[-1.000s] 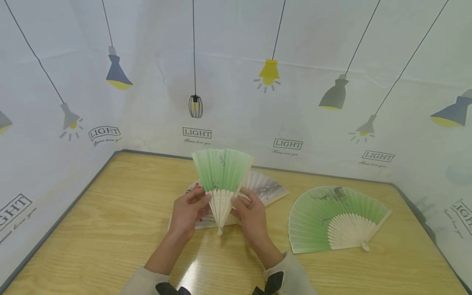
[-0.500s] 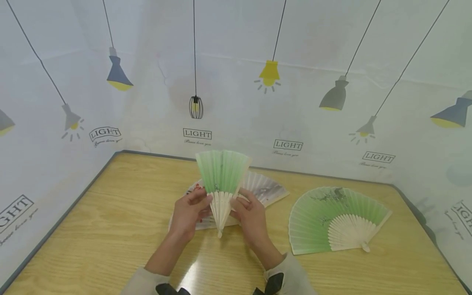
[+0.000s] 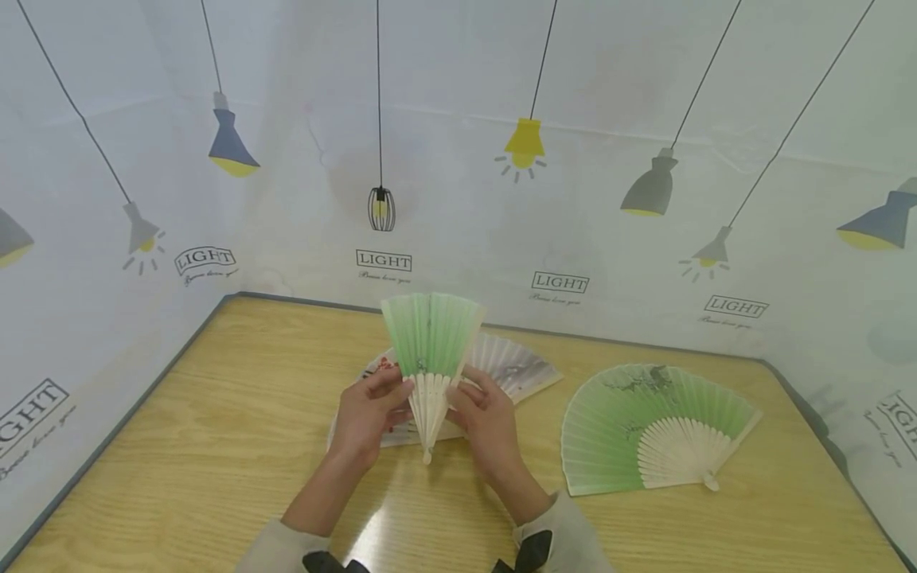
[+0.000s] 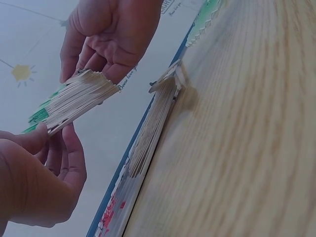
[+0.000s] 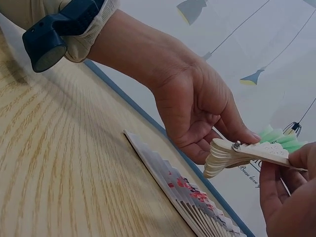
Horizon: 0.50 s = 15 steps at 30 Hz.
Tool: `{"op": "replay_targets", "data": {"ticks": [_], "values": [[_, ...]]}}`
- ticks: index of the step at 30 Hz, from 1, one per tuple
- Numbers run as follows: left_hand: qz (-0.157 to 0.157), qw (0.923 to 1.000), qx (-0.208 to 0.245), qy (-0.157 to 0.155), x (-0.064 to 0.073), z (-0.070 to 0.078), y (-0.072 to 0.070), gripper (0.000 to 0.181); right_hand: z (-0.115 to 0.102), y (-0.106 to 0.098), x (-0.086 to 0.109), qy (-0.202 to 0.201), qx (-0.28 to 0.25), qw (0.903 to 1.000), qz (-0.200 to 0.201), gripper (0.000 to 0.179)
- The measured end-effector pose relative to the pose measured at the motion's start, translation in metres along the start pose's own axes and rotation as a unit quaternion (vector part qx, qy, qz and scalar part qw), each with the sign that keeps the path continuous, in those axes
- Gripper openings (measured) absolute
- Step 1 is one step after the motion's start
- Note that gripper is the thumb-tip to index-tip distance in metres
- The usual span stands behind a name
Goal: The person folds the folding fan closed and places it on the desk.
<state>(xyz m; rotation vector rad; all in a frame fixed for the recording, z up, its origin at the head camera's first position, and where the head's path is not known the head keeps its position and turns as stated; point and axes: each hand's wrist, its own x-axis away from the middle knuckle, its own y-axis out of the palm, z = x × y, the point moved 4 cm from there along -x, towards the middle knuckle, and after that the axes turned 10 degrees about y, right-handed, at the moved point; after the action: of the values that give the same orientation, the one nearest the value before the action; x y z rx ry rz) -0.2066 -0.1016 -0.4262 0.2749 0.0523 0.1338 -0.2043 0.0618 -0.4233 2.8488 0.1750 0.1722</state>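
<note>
A partly spread green fan (image 3: 433,330) with pale ribs is held up over the table in the head view, its pivot pointing down toward the person. My left hand (image 3: 361,418) pinches its left edge between thumb and fingers. On the opposite edge, my right hand (image 3: 490,422) does the same. The left wrist view shows the pale ribs (image 4: 81,96) bunched side-on between both hands, clear of the table. Below them lies a spread white fan (image 3: 512,362) with red and grey prints, partly hidden by the hands and the green fan.
To the right a second green fan (image 3: 659,426) lies spread on the wooden table (image 3: 215,446). A dark edging borders the tabletop. White sheeting (image 3: 458,159) printed with lamps rises behind and at both sides.
The held green fan has narrowed slightly, and its top edge sits a little lower. Both hands stay nearly in place. The fans on the table have not moved.
</note>
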Motion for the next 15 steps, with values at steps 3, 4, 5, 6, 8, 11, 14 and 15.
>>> {"op": "replay_targets", "data": {"ticks": [3,4,5,6,8,11,14,15], "values": [[-0.003,1.0,-0.003,0.002,0.0,0.0,0.0001,0.032,-0.0005,0.0003,0.0002,0.0,0.001,1.0,-0.004,0.04],[-0.004,1.0,-0.003,0.003,0.0,-0.0001,0.0002,0.032,-0.0007,0.0005,0.0003,0.0,0.002,1.0,-0.006,0.04],[-0.005,1.0,-0.002,0.004,-0.0001,0.0,0.0005,0.033,-0.001,0.0007,0.0005,-0.001,0.003,1.0,-0.008,0.04],[-0.005,1.0,-0.002,0.004,-0.0001,0.0001,0.0007,0.033,-0.0013,0.0009,0.0006,-0.001,0.003,1.0,-0.008,0.04],[-0.006,1.0,0.0,0.005,0.0003,0.0003,0.0009,0.034,-0.0015,0.0011,0.0007,0.001,0.003,1.0,-0.009,0.04],[-0.007,1.0,-0.001,0.002,0.0006,0.0005,0.0009,0.035,-0.0018,0.0012,0.0008,0.002,0.001,0.9999,-0.01,0.041],[-0.005,1.0,0.002,-0.002,0.0005,0.0005,0.0007,0.034,-0.0016,0.0013,0.0006,0.004,-0.001,0.9999,-0.01,0.041],[-0.004,1.0,0.004,-0.003,0.0003,0.0004,0.0007,0.034,-0.0016,0.0014,0.0006,0.004,0.0,0.9999,-0.01,0.041]]}}
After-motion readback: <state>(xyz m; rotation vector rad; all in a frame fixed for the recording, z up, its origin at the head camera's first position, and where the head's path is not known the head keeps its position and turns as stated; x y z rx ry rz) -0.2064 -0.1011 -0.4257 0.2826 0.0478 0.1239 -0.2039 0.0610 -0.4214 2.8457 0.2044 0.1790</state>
